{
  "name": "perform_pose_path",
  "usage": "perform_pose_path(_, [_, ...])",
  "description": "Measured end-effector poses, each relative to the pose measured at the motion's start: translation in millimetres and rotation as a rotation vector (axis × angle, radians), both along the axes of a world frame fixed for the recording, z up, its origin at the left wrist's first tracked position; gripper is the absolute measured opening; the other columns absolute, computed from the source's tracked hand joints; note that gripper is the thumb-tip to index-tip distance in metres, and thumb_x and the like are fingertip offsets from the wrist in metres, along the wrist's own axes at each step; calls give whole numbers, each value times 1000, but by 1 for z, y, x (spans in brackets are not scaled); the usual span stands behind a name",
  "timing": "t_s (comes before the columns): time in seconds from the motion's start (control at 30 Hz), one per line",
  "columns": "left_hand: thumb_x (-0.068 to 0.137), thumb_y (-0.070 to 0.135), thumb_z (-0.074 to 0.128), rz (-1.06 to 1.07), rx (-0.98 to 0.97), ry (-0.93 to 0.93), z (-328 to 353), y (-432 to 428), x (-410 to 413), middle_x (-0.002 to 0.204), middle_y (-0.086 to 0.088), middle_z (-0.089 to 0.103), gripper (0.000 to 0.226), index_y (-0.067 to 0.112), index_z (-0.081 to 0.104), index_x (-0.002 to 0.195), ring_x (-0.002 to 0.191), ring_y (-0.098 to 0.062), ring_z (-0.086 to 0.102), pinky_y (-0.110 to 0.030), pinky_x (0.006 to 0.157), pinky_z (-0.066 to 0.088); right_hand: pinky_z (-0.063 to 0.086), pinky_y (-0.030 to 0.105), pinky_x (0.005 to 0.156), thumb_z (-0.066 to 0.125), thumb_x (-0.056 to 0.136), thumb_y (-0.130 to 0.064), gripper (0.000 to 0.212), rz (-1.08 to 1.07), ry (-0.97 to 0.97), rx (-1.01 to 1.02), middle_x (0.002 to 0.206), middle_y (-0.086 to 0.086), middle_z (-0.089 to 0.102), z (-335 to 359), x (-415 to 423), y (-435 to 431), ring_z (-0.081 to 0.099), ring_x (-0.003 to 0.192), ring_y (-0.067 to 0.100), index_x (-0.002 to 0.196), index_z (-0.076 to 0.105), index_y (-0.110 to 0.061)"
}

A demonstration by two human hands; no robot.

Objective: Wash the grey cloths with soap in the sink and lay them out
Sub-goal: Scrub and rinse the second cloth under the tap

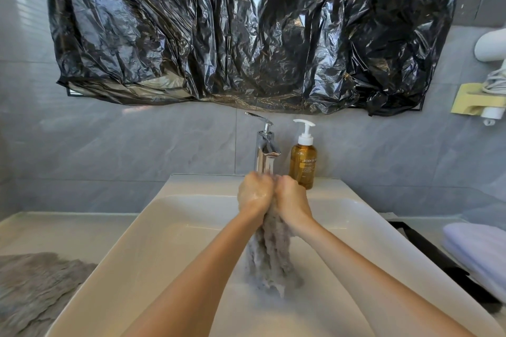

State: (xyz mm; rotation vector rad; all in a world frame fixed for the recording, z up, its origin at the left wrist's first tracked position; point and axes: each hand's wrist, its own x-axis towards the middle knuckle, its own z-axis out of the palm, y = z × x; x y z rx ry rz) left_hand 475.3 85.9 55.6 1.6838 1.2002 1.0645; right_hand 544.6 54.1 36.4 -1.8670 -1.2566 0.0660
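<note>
A white rectangular ceramic sink [142, 241] fills the foreground, set on a pale countertop [54, 230]. On the counter at the left, beside the basin, a grey fluffy cloth [32, 287] lies spread flat. At the right a folded white towel [476, 252] rests on the counter, with a black bar [427, 249] between it and the basin.

Two bare forearms reach over the basin. The left hand [254, 194] and the right hand [291, 197] are pressed together, knuckles up, both clenched around the top of a wet grey shaggy cloth [269, 254]. It hangs from them in a bunched rope down into the bowl.

Just behind the hands a chrome lever tap [265, 145] stands on the back rim, and water falls from its spout onto the knuckles. An amber pump bottle with a white head [303, 161] stands just right of it.

The wall is grey marbled tile [137, 145]. A crinkled black plastic sheet [246, 30] hangs across it above the tap. At the far right a white hair dryer [490, 44] sits in a yellow wall holder [471, 101].
</note>
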Motion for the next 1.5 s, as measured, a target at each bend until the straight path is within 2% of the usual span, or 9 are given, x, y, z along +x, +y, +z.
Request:
perform_pose_path(0.33, [93,59,42,-208,-189,-10,4,15,-14,108,-10,64,58,5,62,99,100,-26,58,-32,87,46,44,28,61,42,103,-32,32,-15,755,370,81,8,61,26,16,-3,57,73,19,86,58,-10])
perform_pose_path(0.5, [78,67,58,-398,-106,348,12,15,-32,135,-2,50,79,15,48,137,122,-23,50,-36,95,46,50,29,59,57,94,-42,39,-7,1013,236,89,12,67,34,38,-19,64,74,23,103,62,-5])
perform_pose_path(0.7, [82,57,63,-420,-158,37,4,29,-35,109,-1,64,55,15,63,117,102,-19,57,-27,79,42,52,37,80,63,69,-72,71,155,979,29,109,8,70,24,46,-16,63,103,24,110,66,-15])
perform_pose_path(0.77, [87,52,60,-391,-179,-121,2,32,-33,102,-2,68,40,19,65,108,97,-19,63,-26,73,44,48,38,98,72,66,-60,64,303,963,-50,115,10,69,17,44,-16,62,108,22,111,67,-15])
perform_pose_path(0.87, [93,41,58,-331,-221,-330,5,31,-33,90,-2,69,26,16,61,100,79,-13,64,-23,62,47,47,36,99,72,83,-30,40,440,924,-188,110,15,70,3,36,-14,63,99,24,111,67,-3])
perform_pose_path(1.0, [96,36,55,-215,-202,-477,8,34,-34,79,-1,62,22,16,53,86,73,-14,60,-25,61,47,48,43,100,55,98,-23,33,450,816,-176,108,13,68,-5,30,-4,63,99,27,119,60,2])
perform_pose_path(1.17, [100,38,45,42,90,-54,-6,39,-33,105,-5,64,30,12,60,104,101,-26,57,-34,84,41,45,27,87,41,103,-33,25,199,557,176,98,-2,60,7,25,-3,56,95,11,112,55,-15])
perform_pose_path(1.27, [101,32,44,39,34,-90,-4,32,-25,118,-7,63,33,8,58,118,111,-28,56,-34,91,42,39,22,68,40,103,-32,21,204,411,231,87,-5,53,7,7,-6,50,80,7,108,52,-15])
perform_pose_path(1.5, [97,45,41,-157,-206,-176,-1,12,-4,105,-15,68,46,7,64,106,97,-30,64,-40,89,53,50,33,80,46,100,-30,26,85,342,91,97,8,68,6,-6,7,65,96,25,100,66,-14])
